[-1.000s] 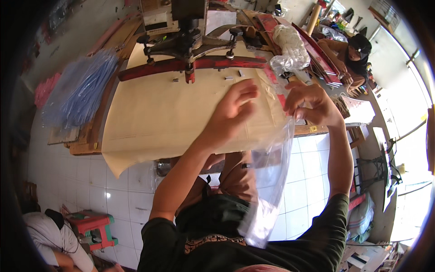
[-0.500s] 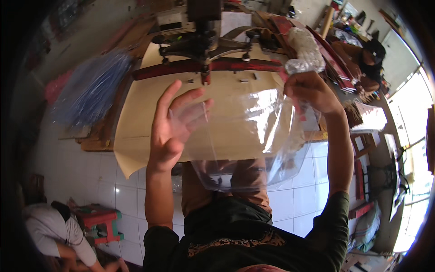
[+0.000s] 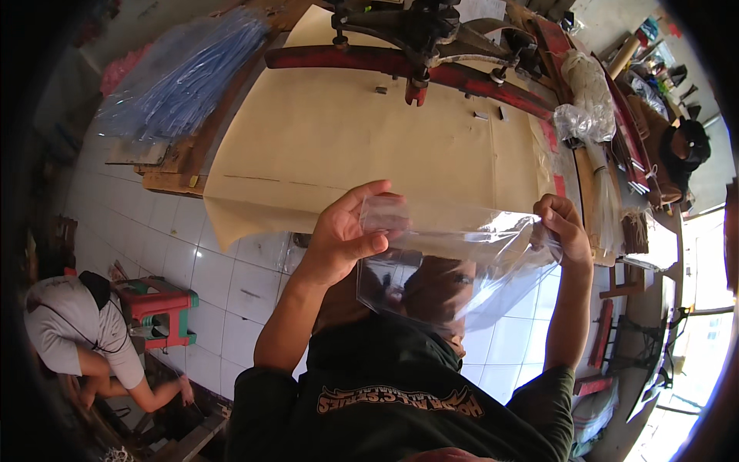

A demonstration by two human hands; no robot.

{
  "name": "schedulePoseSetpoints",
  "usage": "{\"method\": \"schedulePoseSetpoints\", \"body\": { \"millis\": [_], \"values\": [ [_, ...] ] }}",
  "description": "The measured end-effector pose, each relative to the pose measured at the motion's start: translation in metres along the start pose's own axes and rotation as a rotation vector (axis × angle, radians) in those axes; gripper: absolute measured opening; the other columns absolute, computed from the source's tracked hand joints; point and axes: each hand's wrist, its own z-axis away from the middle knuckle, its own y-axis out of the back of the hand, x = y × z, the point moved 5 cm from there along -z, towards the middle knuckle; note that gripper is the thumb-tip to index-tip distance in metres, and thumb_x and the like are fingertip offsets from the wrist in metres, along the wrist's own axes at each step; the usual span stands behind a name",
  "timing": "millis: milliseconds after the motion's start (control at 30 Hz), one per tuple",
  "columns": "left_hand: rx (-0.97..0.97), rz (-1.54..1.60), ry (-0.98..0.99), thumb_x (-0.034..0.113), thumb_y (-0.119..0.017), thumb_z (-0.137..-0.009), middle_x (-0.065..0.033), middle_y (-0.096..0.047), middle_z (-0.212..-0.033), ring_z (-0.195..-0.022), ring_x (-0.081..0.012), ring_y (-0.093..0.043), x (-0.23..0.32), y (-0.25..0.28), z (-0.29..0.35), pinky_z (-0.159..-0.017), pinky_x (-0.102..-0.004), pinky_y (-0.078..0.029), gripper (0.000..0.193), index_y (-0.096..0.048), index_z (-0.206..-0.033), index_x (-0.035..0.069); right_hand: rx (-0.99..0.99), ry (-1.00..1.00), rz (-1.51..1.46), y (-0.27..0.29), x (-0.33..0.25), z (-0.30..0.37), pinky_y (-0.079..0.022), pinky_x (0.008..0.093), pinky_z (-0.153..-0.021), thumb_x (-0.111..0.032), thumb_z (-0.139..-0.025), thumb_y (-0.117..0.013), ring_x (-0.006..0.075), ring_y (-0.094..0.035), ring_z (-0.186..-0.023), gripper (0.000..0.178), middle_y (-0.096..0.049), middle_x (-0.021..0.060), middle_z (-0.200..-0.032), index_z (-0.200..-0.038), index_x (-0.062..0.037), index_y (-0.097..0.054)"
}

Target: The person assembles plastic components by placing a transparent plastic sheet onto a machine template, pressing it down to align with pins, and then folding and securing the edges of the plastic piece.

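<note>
Clear plastic piece [image 3: 454, 266], located at the near edge of the counter [image 3: 173, 182]. The right hand's [image 3: 566, 227] grip is clenched on its upper right corner. The left hand [image 3: 346, 239] meets its left end, fingers showing through the film; whether this grip is closed cannot be told. Tan paper [image 3: 346, 131] lies beneath a red bar [image 3: 339, 57]; bluish plastic sleeves [image 3: 188, 73] lie at left.
</note>
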Motion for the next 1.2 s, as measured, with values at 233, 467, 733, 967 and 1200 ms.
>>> {"method": "schedulePoseSetpoints", "body": {
  "millis": [233,467,733,967,1200],
  "values": [
    [0.212,-0.026,0.014,0.027,-0.085,-0.076,-0.0132,-0.06,-0.125,-0.111,-0.0256,-0.063,-0.013,0.003,0.007,-0.097,-0.0411,-0.052,0.07,-0.052,-0.133,0.002,-0.018,0.111,-0.301,0.011,0.017,0.017,-0.055,0.0311,-0.073,-0.036,-0.088,-0.071,0.0167,-0.065,-0.08,0.049,-0.063,0.0087,-0.089,-0.116,0.0012,-0.056],
    [0.282,-0.353,-0.126,0.03,-0.076,-0.087,-0.0146,-0.069,-0.103,-0.093,-0.0218,-0.068,-0.015,0.013,0.021,-0.087,-0.0344,-0.054,0.042,-0.064,-0.107,-0.005,-0.099,0.46,-0.303,0.009,0.037,0.044,-0.042,0.0469,-0.107,-0.031,-0.074,-0.086,0.0346,-0.055,-0.123,0.088,-0.056,0.0193,-0.132,-0.141,0.0019,-0.038],
    [0.403,-0.401,-0.258,0.046,-0.076,-0.083,-0.0149,-0.067,-0.113,-0.103,-0.0265,-0.067,-0.017,0.022,0.021,-0.094,-0.0393,-0.051,0.065,-0.059,-0.118,-0.005,0.099,0.429,0.279,-0.01,0.03,0.05,-0.036,0.0403,-0.11,-0.028,-0.076,-0.085,0.027,-0.047,-0.133,0.075,-0.051,0.0174,-0.141,-0.135,0.0036,-0.05],
    [0.383,-0.301,-0.273,0.043,-0.078,-0.081,-0.0128,-0.067,-0.112,-0.102,-0.0279,-0.067,-0.017,0.027,0.022,-0.094,-0.0401,-0.051,0.054,-0.057,-0.106,0.0,0.229,0.49,0.489,-0.004,0.037,0.059,-0.049,0.0322,-0.083,-0.043,-0.08,-0.078,0.022,-0.064,-0.102,0.052,-0.063,0.0166,-0.12,-0.1,0.0037,-0.07],
    [0.364,-0.282,-0.329,0.04,-0.077,-0.083,-0.0121,-0.067,-0.113,-0.101,-0.0273,-0.067,-0.013,0.026,0.024,-0.094,-0.0401,-0.05,0.048,-0.056,-0.101,0.002,0.376,0.605,-0.032,-0.016,0.042,0.048,-0.049,0.0376,-0.088,-0.035,-0.074,-0.086,0.0244,-0.066,-0.095,0.038,-0.069,0.0147,-0.104,-0.086,-0.0035,-0.068]
  ]
}}
